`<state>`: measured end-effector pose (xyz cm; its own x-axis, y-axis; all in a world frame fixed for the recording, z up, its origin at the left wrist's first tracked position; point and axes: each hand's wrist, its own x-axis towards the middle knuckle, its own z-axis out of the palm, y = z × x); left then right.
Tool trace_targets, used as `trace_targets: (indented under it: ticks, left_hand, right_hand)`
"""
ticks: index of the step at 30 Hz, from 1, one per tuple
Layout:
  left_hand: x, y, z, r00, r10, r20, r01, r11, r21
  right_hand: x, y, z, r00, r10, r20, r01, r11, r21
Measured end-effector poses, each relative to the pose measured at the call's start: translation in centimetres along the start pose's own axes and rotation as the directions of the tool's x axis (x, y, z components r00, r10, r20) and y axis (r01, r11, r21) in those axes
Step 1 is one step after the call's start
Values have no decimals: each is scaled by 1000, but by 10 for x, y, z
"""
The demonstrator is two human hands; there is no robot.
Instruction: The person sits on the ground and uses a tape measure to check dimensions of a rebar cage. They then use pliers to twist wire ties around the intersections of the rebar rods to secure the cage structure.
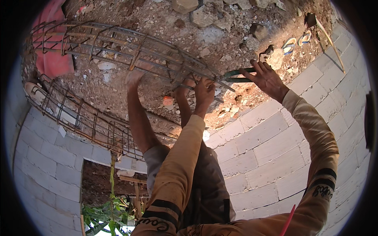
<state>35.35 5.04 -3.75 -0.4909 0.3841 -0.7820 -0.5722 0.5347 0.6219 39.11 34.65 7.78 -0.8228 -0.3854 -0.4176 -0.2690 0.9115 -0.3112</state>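
A long rebar cage of rusty bars and stirrups stretches from the far left to the middle, over the dirt. At its right end my left hand is closed around the steel, fingers bent near a stirrup corner. Farther right, my right hand grips the green handles of pincers, which are spread somewhat apart. The pincers' jaws meet the bars just beyond my left fingers; the exact bite is too small to make out. My bare legs reach forward under the cage, beside my left forearm.
A second rebar cage lies along the block wall at left. Another block wall curves along the right. Rubble and stones cover the far ground. Flip-flops and a wooden-handled tool lie at far right; a red sheet at left.
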Motion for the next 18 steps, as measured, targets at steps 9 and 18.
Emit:
trace_targets:
  ticks: [9, 18]
  left_hand:
    - [-3, 8, -7, 999, -32, 28, 36, 989, -147]
    - [-4, 21, -11, 1000, -6, 24, 8, 998, -60]
  right_hand:
    - [13, 6, -15, 849, -32, 527, -252, 852, 458]
    - [70, 36, -51, 451, -156, 879, -692, 561, 455]
